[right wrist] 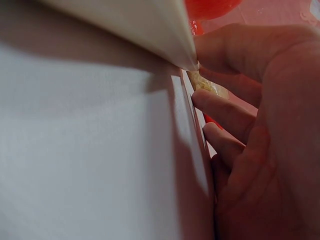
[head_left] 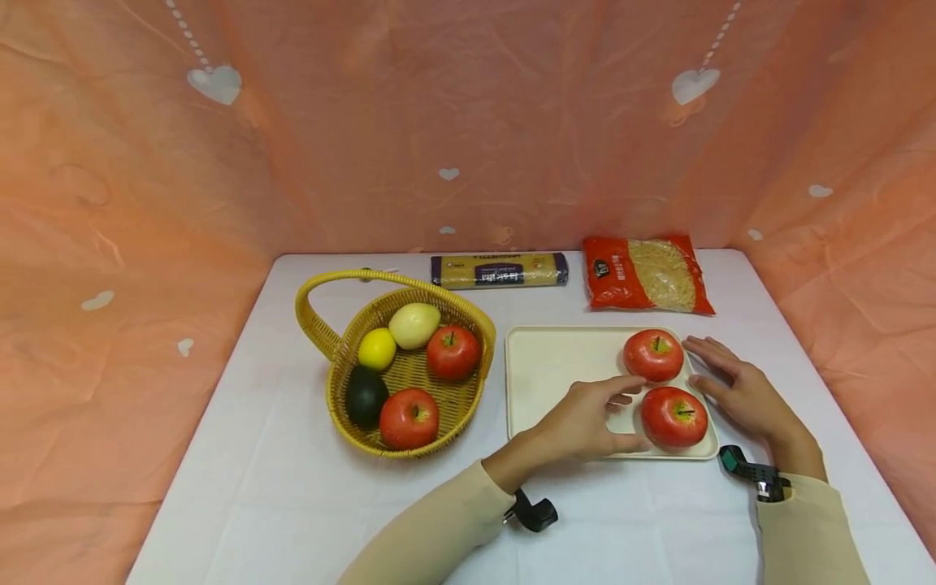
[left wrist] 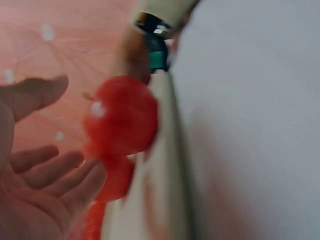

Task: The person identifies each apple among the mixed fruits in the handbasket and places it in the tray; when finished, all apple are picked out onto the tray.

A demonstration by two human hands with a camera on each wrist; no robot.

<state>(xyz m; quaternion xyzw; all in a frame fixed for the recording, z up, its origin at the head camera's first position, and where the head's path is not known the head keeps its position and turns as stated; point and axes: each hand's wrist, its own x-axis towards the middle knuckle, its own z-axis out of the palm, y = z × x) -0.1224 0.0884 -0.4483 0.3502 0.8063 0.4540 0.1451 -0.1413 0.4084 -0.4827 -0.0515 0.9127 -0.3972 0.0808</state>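
Observation:
On the right half of a cream tray [head_left: 563, 366] sit two red apples, a rear apple [head_left: 653, 355] and a front apple [head_left: 674, 417]. My left hand [head_left: 588, 418] is spread just left of the front apple, thumb apart from the fingers. In the left wrist view a gap shows between that hand [left wrist: 45, 165] and the nearer apple [left wrist: 122, 116]. At the tray's right side, my right hand [head_left: 749, 398] has its thumb at the rim and its fingers stretched along the table. The right wrist view shows the thumb [right wrist: 225, 47] against the tray's edge.
Left of the tray stands a yellow wicker basket [head_left: 478, 398] with a tall handle, holding two apples, a lemon, a pale yellow-green fruit and a dark avocado-like one. Behind lie a spaghetti packet [head_left: 500, 270] and a red pasta bag [head_left: 647, 275]. An orange curtain [head_left: 468, 122] closes off the back.

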